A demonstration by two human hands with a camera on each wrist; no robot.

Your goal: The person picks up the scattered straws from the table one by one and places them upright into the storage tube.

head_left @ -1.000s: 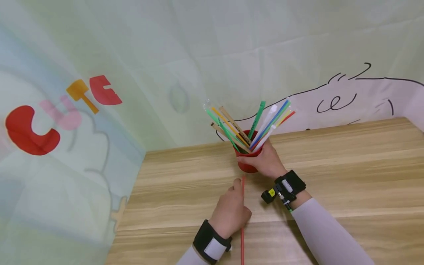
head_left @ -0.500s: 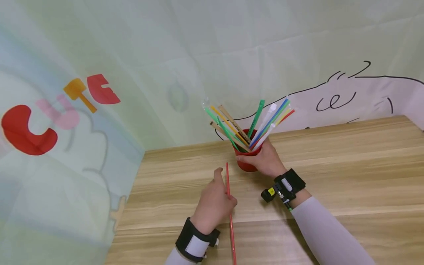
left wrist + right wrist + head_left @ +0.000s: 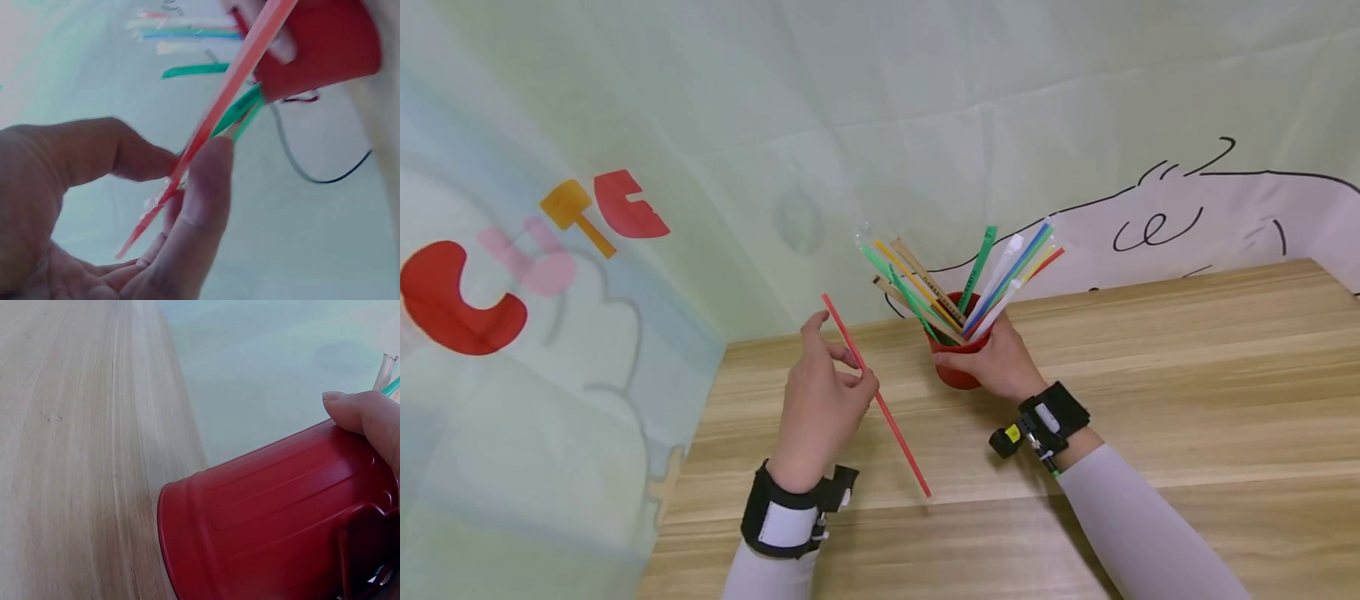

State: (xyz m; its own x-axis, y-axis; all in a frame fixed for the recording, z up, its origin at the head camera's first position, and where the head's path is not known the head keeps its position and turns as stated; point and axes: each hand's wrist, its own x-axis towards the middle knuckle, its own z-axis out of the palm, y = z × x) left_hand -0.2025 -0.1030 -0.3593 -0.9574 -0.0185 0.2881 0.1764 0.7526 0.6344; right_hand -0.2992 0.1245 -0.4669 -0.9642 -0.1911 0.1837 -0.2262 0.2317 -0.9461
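My left hand (image 3: 820,400) holds a red drinking straw (image 3: 900,435) up over the left part of the table, pinching it between thumb and finger. The left wrist view shows that pinch closely, with the straw (image 3: 240,69) slanting across and some clear film near the fingertips. To its right, my right hand (image 3: 1011,367) grips a small ribbed red bucket (image 3: 955,377) near its rim, thumb on the side. In the right wrist view, the bucket (image 3: 281,512) has a bracket on its wall. Several straws stand in it, among them a green straw (image 3: 979,267) and brown paper-wrapped ones.
The wooden table (image 3: 1150,400) ends at a pale cloth backdrop (image 3: 775,125) with printed letters and a cartoon outline. The bucket stands close to that back edge. Black straps with small cameras sit on both wrists.
The left hand has moved left and up with the red straw, which now tilts with its upper end to the left. The right hand stays on the bucket.
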